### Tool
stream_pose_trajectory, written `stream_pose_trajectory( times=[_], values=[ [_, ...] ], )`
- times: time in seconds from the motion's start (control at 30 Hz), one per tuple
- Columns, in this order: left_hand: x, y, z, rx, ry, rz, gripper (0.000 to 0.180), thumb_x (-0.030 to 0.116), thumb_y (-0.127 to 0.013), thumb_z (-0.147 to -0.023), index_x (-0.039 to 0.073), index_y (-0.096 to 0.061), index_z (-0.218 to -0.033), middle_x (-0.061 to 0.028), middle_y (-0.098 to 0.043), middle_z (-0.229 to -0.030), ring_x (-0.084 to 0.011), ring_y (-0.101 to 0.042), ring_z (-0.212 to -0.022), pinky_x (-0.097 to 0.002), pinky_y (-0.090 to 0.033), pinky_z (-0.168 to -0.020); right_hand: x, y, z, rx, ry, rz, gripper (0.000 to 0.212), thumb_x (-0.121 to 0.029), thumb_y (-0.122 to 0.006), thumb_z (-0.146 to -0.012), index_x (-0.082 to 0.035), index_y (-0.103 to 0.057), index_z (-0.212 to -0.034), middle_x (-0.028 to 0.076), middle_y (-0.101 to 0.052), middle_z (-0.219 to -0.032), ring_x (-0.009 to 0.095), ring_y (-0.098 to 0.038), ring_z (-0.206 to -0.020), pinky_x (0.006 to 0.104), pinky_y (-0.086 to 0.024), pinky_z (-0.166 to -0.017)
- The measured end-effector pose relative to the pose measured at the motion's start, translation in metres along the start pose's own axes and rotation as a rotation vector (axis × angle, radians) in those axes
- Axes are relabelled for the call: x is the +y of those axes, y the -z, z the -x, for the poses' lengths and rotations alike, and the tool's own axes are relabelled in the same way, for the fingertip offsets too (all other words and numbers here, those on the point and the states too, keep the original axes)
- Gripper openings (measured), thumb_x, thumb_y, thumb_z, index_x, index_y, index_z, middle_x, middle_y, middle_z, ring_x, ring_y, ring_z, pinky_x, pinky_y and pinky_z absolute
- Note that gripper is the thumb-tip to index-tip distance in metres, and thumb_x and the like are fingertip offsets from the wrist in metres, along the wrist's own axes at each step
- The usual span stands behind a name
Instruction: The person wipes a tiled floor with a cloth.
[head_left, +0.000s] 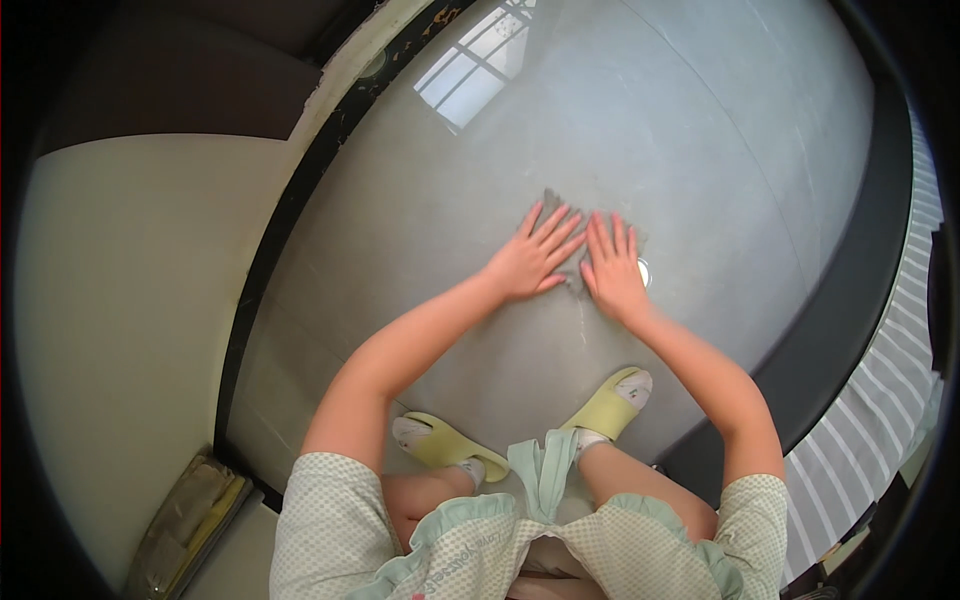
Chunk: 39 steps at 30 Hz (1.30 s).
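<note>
Left hand [538,260] splayed flat, right hand [616,276] flat but less spread, both pressing a grey cloth [552,202], outline hard to make out, onto the glossy floor [700,130]; neither grips. Work looks underway: cloth laid down, not yet lifted, amount left doesn't show

Worn on the head, the fisheye camera looks steeply down over the person's clothes [450,560] at the lower edge onto the nearby floor [720,150]. Straight edges bend toward the dark rim.

Slanted line of grey lettering [462,562], printed on front of pale checked top [640,545].
</note>
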<state>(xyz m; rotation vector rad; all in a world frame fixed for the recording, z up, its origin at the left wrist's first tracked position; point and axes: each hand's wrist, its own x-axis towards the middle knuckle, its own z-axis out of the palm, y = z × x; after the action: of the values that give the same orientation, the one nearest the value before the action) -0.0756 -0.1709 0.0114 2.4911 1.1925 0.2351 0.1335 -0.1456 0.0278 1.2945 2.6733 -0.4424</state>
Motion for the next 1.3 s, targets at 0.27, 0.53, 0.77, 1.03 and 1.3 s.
stream_pose_trajectory(
  times=[0.27, 0.53, 0.77, 1.03, 1.3],
  values=[
    [-0.105, 0.038, 0.002, 0.116, 0.19, -0.103, 0.071, 0.034, -0.054, -0.088, 0.007, -0.026, -0.148, -0.0165, -0.02, -0.155, -0.0336, -0.014, -0.144, -0.0552, -0.009, -0.115, -0.071, -0.01, -0.125, 0.376, -0.279, -0.038, 0.067, -0.028, -0.051, -0.089, 0.002, -0.027, -0.145, 0.018, -0.021, -0.154, 0.037, -0.013, -0.143, 0.0548, -0.009, -0.115],
    [-0.04, 0.017, 0.128, 0.101, 0.462, 0.073, 0.077, 0.026, -0.054, -0.076, -0.008, -0.03, -0.141, -0.0217, -0.022, -0.152, -0.0362, -0.017, -0.143, -0.0514, -0.014, -0.115, -0.155, -0.037, -0.073, 0.179, 0.105, -0.24, 0.066, -0.022, -0.053, -0.084, 0.002, -0.034, -0.142, 0.014, -0.029, -0.151, 0.03, -0.023, -0.142, 0.046, -0.016, -0.116],
    [0.027, -0.015, 0.19, 0.072, 0.504, 0.195, 0.076, 0.026, -0.053, -0.078, -0.007, -0.028, -0.142, -0.0229, -0.021, -0.153, -0.0373, -0.016, -0.143, -0.0543, -0.014, -0.114, -0.168, -0.06, -0.002, 0.118, 0.28, -0.316, 0.066, -0.025, -0.055, -0.084, -0.001, -0.036, -0.142, 0.012, -0.032, -0.151, 0.03, -0.025, -0.141, 0.0464, -0.018, -0.115],
    [-0.101, 0.042, 0.094, 0.127, 0.346, -0.099, 0.065, 0.027, -0.054, -0.085, 0.011, -0.033, -0.145, -0.0135, -0.025, -0.153, -0.0331, -0.02, -0.142, -0.0538, -0.015, -0.114, -0.133, -0.021, -0.096, 0.321, -0.018, -0.191, 0.063, -0.027, -0.055, -0.086, -0.006, -0.037, -0.143, 0.01, -0.034, -0.15, 0.033, -0.027, -0.139, 0.0507, -0.018, -0.114],
    [-0.159, 0.056, 0.086, 0.319, 0.519, -0.191, 0.062, 0.027, -0.053, -0.087, 0.013, -0.034, -0.145, -0.0123, -0.026, -0.152, -0.0338, -0.023, -0.141, -0.0525, -0.018, -0.114, -0.167, -0.015, -0.174, 0.434, -0.055, -0.141, 0.059, -0.029, -0.052, -0.089, -0.008, -0.038, -0.142, 0.009, -0.035, -0.149, 0.03, -0.027, -0.139, 0.0489, -0.018, -0.115]
  ],
)
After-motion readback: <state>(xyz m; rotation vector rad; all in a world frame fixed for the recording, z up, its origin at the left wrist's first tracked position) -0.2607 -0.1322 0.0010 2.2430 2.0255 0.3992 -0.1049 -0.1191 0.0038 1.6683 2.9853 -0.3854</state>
